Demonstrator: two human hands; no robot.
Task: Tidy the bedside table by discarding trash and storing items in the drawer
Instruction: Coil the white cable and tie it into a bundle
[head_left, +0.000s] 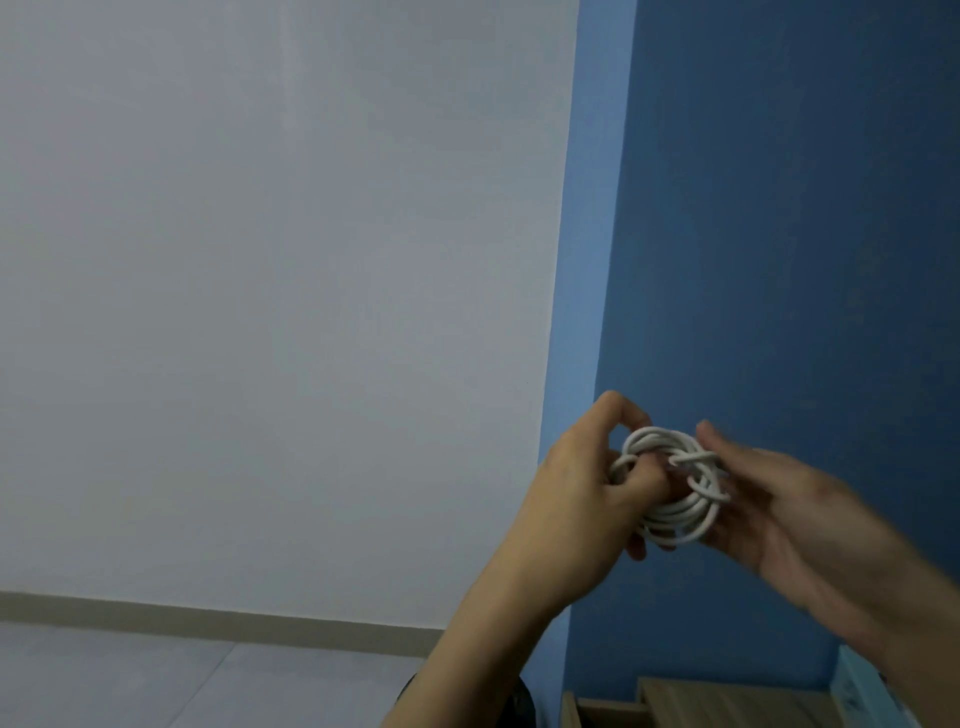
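Two walls meet in a corner: pale grey wall (260, 312) on the left, blue wall (779, 208) on the right. In front of the corner, raised in mid-air, the left hand (576, 488) pinches a coiled white cable (675, 493) with curled fingers. The right hand (789, 509), blurred, cups the coil's other side, thumb above, fingers beneath. A wooden counter (727, 701) edges the bottom right.
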